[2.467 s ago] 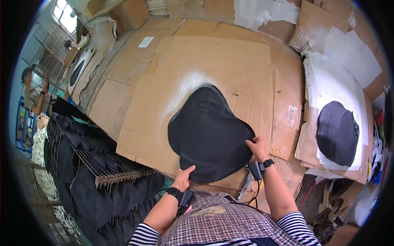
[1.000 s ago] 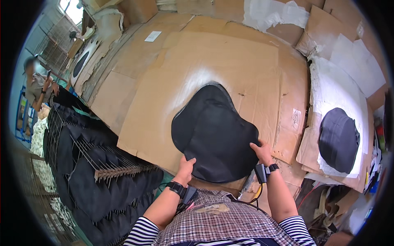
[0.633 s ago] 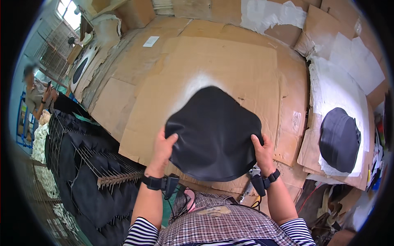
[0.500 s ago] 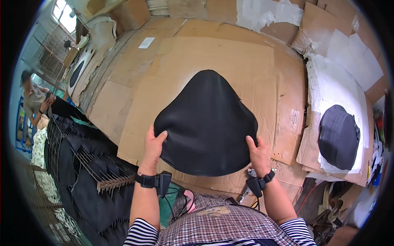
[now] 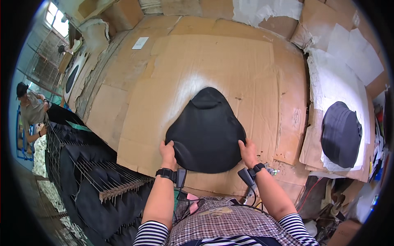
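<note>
A black, smooth, rounded triangular sheet (image 5: 205,139), like leather or rubber, lies over the cardboard-covered table (image 5: 139,119), its narrow end pointing away from me. Near that tip a fold or dent crosses its surface. My left hand (image 5: 167,153) grips its left edge, thumb on top and fingers underneath. At the opposite edge my right hand (image 5: 247,151) holds it the same way. The fingers under the sheet are mostly hidden. Each wrist wears a black strap with a small device and cable.
At the right, a stack of similar black pieces (image 5: 341,135) rests on white paper. On the left stands a wire rack (image 5: 119,186) hung with black sheets. Beyond it a person (image 5: 33,110) is beside the rack. A small white paper (image 5: 140,43) lies on the far table.
Both hands have lowered the black sheet toward the tabletop and come closer together. Its far tip now shows a fold. The person at the left has shifted, an arm reaching lower.
</note>
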A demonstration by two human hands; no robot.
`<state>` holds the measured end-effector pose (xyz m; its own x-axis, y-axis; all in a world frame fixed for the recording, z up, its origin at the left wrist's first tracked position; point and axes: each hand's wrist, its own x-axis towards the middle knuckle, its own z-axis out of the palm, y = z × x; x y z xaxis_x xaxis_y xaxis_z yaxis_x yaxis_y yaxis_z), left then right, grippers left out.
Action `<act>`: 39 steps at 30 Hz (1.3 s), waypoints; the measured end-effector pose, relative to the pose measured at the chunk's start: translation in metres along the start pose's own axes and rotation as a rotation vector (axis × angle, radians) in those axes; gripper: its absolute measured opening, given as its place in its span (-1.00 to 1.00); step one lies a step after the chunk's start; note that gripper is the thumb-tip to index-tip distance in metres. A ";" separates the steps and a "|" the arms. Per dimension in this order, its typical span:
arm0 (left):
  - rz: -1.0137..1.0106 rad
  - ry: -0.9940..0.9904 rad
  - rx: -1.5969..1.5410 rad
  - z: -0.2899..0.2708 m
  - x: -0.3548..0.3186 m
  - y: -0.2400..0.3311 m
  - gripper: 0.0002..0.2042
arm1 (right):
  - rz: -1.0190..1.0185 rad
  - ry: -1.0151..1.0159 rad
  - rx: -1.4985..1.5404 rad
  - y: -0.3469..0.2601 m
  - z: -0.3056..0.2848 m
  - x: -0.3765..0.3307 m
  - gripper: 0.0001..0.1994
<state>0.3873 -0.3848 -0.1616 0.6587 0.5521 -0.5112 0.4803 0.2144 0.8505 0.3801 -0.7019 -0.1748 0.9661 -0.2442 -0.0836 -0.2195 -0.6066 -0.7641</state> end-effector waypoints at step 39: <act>-0.021 -0.047 0.084 -0.012 0.020 -0.046 -0.73 | 0.175 -0.053 0.177 0.015 0.009 0.004 -0.66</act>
<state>0.3716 -0.3734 -0.2092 0.6738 0.5092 -0.5354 0.5399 0.1555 0.8273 0.3818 -0.7058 -0.1925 0.9222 -0.2909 -0.2549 -0.3618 -0.4157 -0.8344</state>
